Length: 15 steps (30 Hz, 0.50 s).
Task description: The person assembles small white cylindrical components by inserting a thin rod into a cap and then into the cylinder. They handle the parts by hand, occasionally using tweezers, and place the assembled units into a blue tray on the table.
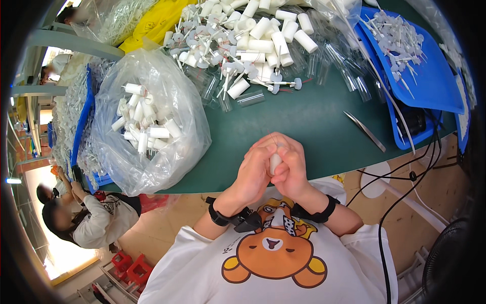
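Observation:
My left hand [254, 167] and my right hand [292, 166] meet at the near edge of the green table. Between them is a small white cylinder [275, 163], mostly covered by my fingers, and both hands are closed around it. Thin wire-like strands seem to rise above the fingertips. To the left, a clear plastic bag [187, 126] holds several white cylinders [147, 116] with thin pins. Beyond my hands lies a heap of loose white cylinders [263, 45], mixed with grey-capped white sticks [202, 38] and clear tubes [250, 98].
Metal tweezers [365, 133] lie on the green table [304, 116] to the right. Past them stands a blue tray [435, 91] with white stick parts, above a blue bin. Black cables [405, 177] hang at the right edge. Another person [101, 223] sits at the far left.

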Each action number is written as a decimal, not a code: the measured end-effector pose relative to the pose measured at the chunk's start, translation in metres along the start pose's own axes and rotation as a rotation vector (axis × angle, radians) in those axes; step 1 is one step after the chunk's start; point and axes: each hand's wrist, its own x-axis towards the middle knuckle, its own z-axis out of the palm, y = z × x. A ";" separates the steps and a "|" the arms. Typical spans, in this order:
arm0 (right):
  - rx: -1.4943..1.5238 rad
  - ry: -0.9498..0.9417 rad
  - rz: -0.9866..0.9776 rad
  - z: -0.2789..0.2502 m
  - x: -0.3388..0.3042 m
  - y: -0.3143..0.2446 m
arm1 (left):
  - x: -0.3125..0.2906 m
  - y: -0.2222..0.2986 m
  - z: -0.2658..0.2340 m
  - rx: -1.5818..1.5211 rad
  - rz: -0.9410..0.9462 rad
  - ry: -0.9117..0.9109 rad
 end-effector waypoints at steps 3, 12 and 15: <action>-0.011 -0.056 0.061 -0.006 0.000 -0.003 | -0.002 -0.004 0.000 -0.046 0.027 0.000; 0.535 -0.346 0.135 -0.022 0.008 0.008 | 0.005 0.006 -0.009 -0.164 -0.024 -0.216; 0.215 -0.182 0.280 -0.009 0.004 -0.020 | -0.002 0.010 0.000 -0.189 -0.005 -0.186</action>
